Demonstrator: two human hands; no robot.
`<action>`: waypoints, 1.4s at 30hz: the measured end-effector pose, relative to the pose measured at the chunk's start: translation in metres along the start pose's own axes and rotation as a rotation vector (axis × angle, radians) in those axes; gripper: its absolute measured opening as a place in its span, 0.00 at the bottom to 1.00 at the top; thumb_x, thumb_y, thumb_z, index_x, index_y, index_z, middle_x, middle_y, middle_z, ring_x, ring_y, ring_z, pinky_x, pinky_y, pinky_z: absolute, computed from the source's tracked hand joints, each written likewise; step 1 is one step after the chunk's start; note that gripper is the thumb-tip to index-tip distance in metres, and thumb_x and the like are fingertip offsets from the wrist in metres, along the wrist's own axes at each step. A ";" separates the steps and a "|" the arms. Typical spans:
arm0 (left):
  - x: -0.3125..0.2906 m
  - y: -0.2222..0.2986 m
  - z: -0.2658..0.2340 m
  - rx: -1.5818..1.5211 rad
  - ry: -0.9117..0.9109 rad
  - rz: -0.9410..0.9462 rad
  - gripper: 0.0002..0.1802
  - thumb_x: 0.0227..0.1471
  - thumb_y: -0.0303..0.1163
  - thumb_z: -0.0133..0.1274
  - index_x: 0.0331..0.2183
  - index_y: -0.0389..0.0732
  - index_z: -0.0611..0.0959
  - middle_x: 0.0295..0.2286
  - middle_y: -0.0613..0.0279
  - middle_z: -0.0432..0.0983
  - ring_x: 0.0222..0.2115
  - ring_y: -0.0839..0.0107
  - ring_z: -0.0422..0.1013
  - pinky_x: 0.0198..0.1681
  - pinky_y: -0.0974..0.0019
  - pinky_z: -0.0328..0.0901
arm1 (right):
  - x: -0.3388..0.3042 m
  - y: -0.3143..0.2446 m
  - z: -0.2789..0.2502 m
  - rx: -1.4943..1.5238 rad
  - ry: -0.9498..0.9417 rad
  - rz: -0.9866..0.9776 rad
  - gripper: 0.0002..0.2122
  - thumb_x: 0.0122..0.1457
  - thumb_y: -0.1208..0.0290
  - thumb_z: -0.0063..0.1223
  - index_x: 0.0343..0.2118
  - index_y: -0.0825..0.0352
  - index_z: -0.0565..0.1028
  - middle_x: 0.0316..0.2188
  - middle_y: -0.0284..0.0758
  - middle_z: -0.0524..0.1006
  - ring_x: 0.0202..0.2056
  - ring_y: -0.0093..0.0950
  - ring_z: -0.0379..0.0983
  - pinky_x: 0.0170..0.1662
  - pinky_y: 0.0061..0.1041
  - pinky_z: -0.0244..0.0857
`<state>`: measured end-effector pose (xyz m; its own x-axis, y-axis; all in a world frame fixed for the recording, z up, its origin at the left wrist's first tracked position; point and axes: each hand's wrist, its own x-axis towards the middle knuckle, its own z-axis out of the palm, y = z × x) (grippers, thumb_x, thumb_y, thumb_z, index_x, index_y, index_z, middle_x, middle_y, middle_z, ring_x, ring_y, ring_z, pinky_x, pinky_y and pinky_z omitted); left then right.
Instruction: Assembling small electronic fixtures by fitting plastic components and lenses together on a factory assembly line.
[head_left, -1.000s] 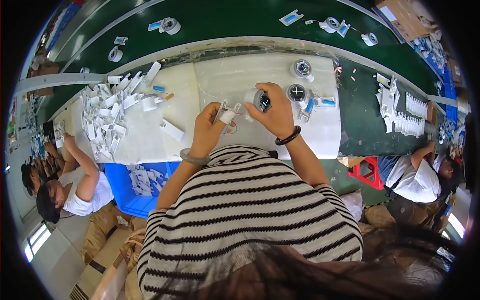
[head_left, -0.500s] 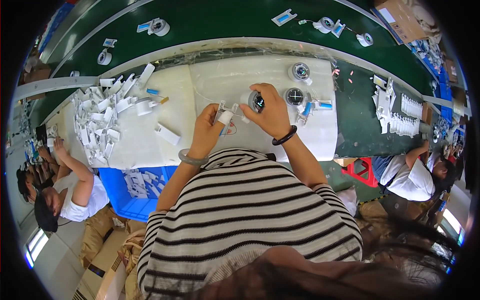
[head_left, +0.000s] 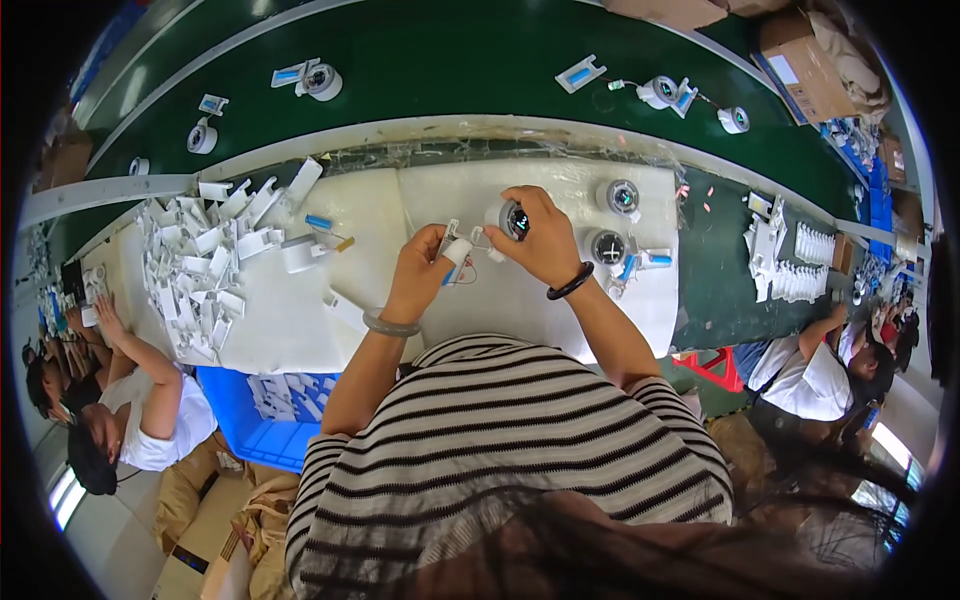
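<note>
My left hand (head_left: 418, 278), its thumb wrapped in white, pinches a small white plastic bracket (head_left: 453, 230). A blue piece (head_left: 450, 275) and thin wires show just below that thumb. Close to its right, my right hand (head_left: 545, 240) is closed around a round white device (head_left: 516, 219) with a lit dark dial. The two parts are held side by side over a white-covered bench, and the fingers hide where they meet. Right of my right hand lie two similar dial devices, a far one (head_left: 620, 198) and a nearer one (head_left: 606, 246) beside blue-and-white parts (head_left: 652, 259).
A heap of white plastic pieces (head_left: 205, 240) covers the bench's left side, with a blue bin (head_left: 265, 440) below it. Beyond the bench runs a green belt (head_left: 450, 75) carrying more devices. Cardboard boxes (head_left: 800, 65) stand far right. Co-workers sit at both sides.
The view has tilted, so bench and belt sit lower in the picture. Both hands keep hold of the same parts, with only slight shifts of the fingers.
</note>
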<state>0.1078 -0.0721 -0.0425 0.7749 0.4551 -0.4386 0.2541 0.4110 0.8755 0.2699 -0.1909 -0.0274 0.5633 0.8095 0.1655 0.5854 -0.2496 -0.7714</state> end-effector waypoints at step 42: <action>0.162 0.061 -0.105 0.049 0.137 -0.014 0.10 0.52 0.31 0.49 0.36 0.36 0.76 0.24 0.66 0.74 0.21 0.79 0.72 0.20 0.75 0.67 | 0.188 0.031 0.080 -0.092 0.031 -0.070 0.22 0.43 0.62 0.65 0.39 0.67 0.72 0.37 0.40 0.74 0.34 0.36 0.74 0.38 0.29 0.69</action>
<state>0.1883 0.1096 -0.0820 0.6856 0.5548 -0.4713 0.2944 0.3808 0.8765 0.3472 -0.0035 -0.0690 0.5359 0.8103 0.2371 0.6743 -0.2418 -0.6977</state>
